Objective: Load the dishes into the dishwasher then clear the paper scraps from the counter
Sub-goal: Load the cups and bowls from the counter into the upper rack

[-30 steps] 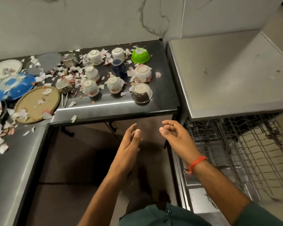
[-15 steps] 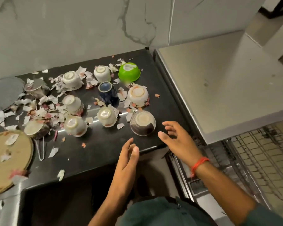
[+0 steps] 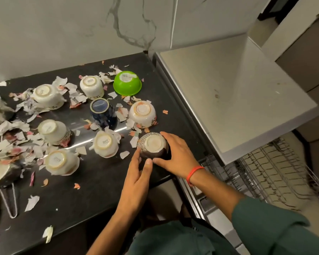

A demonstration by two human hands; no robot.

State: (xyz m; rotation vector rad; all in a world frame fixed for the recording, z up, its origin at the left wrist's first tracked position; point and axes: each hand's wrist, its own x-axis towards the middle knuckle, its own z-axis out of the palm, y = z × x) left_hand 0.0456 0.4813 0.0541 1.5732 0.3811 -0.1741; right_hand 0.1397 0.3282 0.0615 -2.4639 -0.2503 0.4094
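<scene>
Head view, single entry.

Item 1: dark brown patterned ceramic bowl (image 3: 153, 146), upside down with its pale foot ring upward, near the front right corner of the black glossy worktop (image 3: 99, 184). Being the dish closest to the person and to the machine, it is likely chosen first.

Item 2: right hand (image 3: 175, 155), red thread at the wrist, fingers curved round the far and right side of the bowl, thumb on its near wall. Item 3: left hand (image 3: 138, 173), fingers fairly straight, thumb tip and forefinger touching the bowl's near left side. Both hands enclose it from opposite sides, probably to steady a smooth, inverted shape before lifting. Whether it has left the surface cannot be told.

Item 4: pulled-out wire dishwasher rack (image 3: 269, 172), lower right, below a pale grey appliance top (image 3: 228, 92); open and within a short carry of the bowl.

Item 5: other inverted dishes awaiting loading: bright green plastic bowl (image 3: 127, 85), dark blue glazed cup (image 3: 103, 113), white floral ceramic bowl (image 3: 142, 115), and several white cups, one just left of the held bowl (image 3: 104, 144).

Item 6: torn white and pink paper scraps (image 3: 31, 202), scattered between and against the dishes; sensibly left until the crockery is gone.
</scene>
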